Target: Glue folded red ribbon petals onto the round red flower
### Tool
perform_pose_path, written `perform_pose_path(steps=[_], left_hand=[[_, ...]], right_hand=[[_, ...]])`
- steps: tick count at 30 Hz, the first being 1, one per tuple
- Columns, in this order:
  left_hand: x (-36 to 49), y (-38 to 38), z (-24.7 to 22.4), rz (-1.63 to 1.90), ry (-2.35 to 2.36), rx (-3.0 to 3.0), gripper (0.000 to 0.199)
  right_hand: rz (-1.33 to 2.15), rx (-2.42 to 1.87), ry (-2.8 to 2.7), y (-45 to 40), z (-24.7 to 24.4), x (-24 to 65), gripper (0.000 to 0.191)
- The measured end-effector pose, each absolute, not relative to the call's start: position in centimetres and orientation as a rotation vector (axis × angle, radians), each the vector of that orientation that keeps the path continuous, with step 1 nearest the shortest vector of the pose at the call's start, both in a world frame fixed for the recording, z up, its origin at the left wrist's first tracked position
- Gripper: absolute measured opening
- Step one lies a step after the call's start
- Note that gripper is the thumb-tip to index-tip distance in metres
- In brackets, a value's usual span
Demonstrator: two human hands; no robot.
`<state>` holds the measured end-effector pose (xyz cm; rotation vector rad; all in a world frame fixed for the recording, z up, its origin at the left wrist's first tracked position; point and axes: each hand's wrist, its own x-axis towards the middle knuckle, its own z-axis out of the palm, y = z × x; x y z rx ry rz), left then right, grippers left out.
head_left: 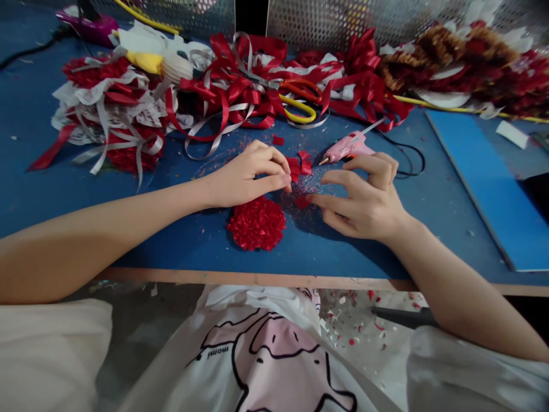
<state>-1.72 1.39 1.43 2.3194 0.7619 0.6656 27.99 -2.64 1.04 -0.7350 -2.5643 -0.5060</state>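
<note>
My left hand [261, 174] is closed, its thumb and fingertips pressed together at a red ribbon piece [294, 169]. Another small red piece [305, 162] adjoins it. Fingers apart, my right hand [366, 197] hovers low over the table. One of its fingertips reaches a small red scrap [302, 201]; whether it presses on the scrap is hard to see. Just below my left hand lies a round, ruffled red ribbon flower [257, 224]. A pink glue gun [349, 147] rests beyond my right hand, its nozzle pointing left.
Red and white ribbons [231, 86] are heaped at the back, with yellow-and-orange-handled scissors [300, 106] on them. Ribbon flower bunches [124, 114] lie at left, brown and red trimmings [463, 63] at back right. A blue board [484, 183] lies at right. Perforated metal panels [317, 26] stand behind.
</note>
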Motion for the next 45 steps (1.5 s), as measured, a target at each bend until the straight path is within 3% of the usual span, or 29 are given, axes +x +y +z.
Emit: perform_pose_path(steps=[8, 16, 27, 45], left_hand=[[-1.44, 1.31, 1.63, 0.62, 0.821, 2.279, 0.02], [-1.4, 1.8, 1.54, 0.692, 0.823, 2.138, 0.019], [-1.39, 1.86, 1.63, 0.662, 0.835, 2.131, 0.012], [-1.46, 1.78, 1.87, 0.682, 0.861, 2.1, 0.015]], right_hand=[[-0.67, -0.583, -2.439, -2.24, 1.29, 27.89, 0.03], [-0.804, -0.599, -2.395, -2.2, 1.23, 27.42, 0.039], [-0.659, -0.709, -2.41, -1.93, 0.65, 27.34, 0.044], [-0.818, -0.582, -2.401, -2.04, 1.32, 27.16, 0.036]])
